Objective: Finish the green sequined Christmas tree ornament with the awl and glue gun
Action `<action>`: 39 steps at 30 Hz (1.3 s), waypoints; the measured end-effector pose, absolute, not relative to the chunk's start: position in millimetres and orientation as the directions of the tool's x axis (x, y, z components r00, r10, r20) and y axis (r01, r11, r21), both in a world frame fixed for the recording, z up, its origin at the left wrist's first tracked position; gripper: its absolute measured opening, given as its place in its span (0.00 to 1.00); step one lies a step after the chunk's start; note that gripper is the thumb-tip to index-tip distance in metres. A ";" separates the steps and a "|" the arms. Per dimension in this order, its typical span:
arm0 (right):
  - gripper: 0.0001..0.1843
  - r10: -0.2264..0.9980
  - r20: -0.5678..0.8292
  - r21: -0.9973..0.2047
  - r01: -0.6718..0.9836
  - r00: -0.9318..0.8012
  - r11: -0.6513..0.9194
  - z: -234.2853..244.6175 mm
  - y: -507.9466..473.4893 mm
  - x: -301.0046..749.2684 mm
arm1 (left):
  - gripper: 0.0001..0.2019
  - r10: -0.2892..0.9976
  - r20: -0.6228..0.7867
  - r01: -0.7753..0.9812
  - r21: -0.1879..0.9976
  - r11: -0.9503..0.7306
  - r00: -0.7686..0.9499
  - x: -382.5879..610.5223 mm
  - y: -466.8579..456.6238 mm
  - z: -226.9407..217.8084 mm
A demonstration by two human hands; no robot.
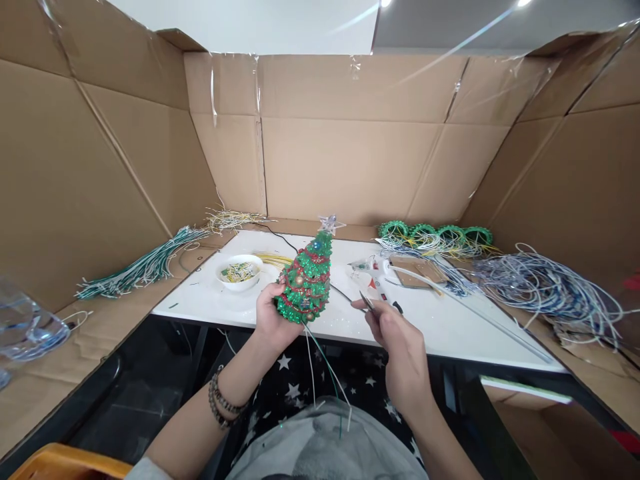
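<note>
The left hand point(277, 328) clamps its fingers around a glittery green, cone-shaped tree point(306, 283); to their right, the right hand point(400, 341) pinches a small, pointed metal tool point(367, 301).

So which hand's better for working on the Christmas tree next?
Probably the right hand: it holds a pointed metal tool, while the left hand is busy holding the Christmas tree.

We see bright, soft indoor light, with two lamps point(523, 3) glaring at the top edge and flaring in pale diagonal streaks, one reaching the cardboard wall point(360, 167). The white tabletop point(187, 310) shines brightest below, above deep shadow. We catch glints on the green tree point(306, 283). Wide-angle distortion stretches the edges, and fine detail looks slightly soft to us.
</note>
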State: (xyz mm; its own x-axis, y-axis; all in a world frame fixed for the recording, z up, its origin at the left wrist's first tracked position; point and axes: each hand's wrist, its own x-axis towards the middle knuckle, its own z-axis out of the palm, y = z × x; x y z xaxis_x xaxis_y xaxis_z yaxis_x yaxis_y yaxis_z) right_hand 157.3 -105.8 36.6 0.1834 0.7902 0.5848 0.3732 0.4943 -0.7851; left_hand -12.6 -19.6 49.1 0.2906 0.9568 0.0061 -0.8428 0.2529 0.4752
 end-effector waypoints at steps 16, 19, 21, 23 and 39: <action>0.09 0.435 0.900 -0.243 0.801 -0.024 0.548 53.9 -109.3 147.9 | 0.15 0.950 0.068 -0.817 0.531 0.225 0.306 -9.7 -24.8 51.3; 0.11 0.411 0.908 -0.156 0.845 -0.082 0.512 57.7 -106.7 148.9 | 0.14 0.959 0.067 -0.815 0.545 0.196 0.275 -8.8 -25.4 52.1; 0.13 0.396 0.910 -0.094 0.869 -0.123 0.485 59.5 -104.6 149.4 | 0.14 0.969 0.048 -0.810 0.560 0.176 0.244 -8.7 -25.4 51.3; 0.14 0.389 0.908 -0.044 0.886 -0.158 0.462 61.0 -102.9 149.7 | 0.14 0.975 0.042 -0.800 0.579 0.155 0.219 -9.0 -25.0 50.1; 0.17 0.530 0.824 0.017 0.943 -0.201 0.331 65.8 -106.4 156.3 | 0.20 0.992 0.122 -0.723 0.688 -0.058 0.037 -11.4 -27.3 45.2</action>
